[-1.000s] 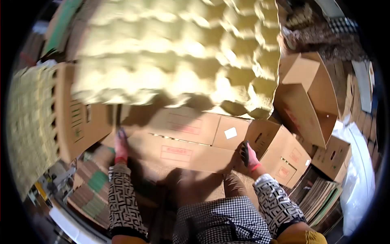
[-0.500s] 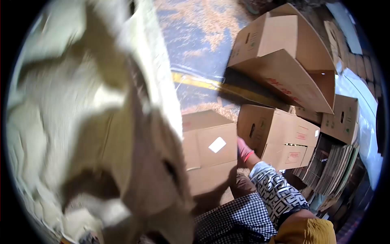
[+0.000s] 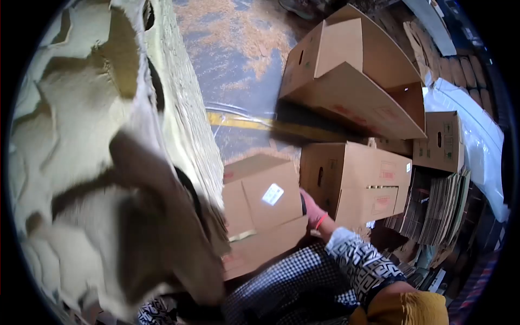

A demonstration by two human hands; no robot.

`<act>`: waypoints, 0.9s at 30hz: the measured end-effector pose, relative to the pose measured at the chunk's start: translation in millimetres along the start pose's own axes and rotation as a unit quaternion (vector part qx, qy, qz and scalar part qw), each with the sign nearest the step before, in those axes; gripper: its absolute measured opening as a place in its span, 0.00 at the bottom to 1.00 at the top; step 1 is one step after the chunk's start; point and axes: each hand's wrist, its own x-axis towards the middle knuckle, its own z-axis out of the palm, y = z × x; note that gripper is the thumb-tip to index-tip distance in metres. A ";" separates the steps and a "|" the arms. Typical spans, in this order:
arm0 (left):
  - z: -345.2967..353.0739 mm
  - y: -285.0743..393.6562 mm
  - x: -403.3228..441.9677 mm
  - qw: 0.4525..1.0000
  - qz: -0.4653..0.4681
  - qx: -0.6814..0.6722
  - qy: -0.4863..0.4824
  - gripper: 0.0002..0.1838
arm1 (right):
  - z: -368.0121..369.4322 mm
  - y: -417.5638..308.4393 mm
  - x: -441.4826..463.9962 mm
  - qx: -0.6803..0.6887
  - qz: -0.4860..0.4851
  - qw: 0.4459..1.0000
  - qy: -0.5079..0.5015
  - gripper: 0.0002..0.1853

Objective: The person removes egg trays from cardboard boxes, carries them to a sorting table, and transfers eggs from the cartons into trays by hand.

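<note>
A closed-topped cardboard box [image 3: 273, 227] with a white label stands in front of my checked apron, slightly tilted. My right hand [image 3: 313, 210], in a pink glove, is at the box's right side, fingers hooked into a dark handhold there. A thick stack of pale, fuzzy-edged sheets [image 3: 187, 103] fills the left of the view. One loose, crumpled sheet [image 3: 162, 216] hangs forward from it, blurred, and overlaps the box's left side. My left hand is hidden; only a patterned sleeve [image 3: 154, 311] shows below the sheet.
An open cardboard carton [image 3: 368, 100] lies tilted behind. Another carton [image 3: 352, 179] stands right of my hand, and a smaller carton [image 3: 441, 142] is farther right, above stacked flat cardboard [image 3: 433, 208]. Plastic sheeting [image 3: 474, 130] drapes beyond. Shavings litter the dark floor [image 3: 233, 70] by a yellow line.
The whole view has shifted, so the cartons appear farther left. The labelled box is more tilted, with my right hand still at its side. The loose sheet has swung lower and left.
</note>
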 end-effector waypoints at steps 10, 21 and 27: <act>-8.6 -14.9 -27.7 1.000 -0.011 0.009 -0.003 0.29 | -6.7 -42.4 3.9 -0.016 0.104 0.993 -0.057 0.21; -70.8 -47.1 -97.1 0.996 -0.081 0.032 -0.015 0.30 | -66.9 43.0 48.0 0.254 0.219 0.941 0.044 0.18; -103.6 -31.7 -155.6 0.991 -0.128 0.027 -0.032 0.30 | -59.5 -56.5 -44.6 -0.025 0.086 0.996 0.005 0.19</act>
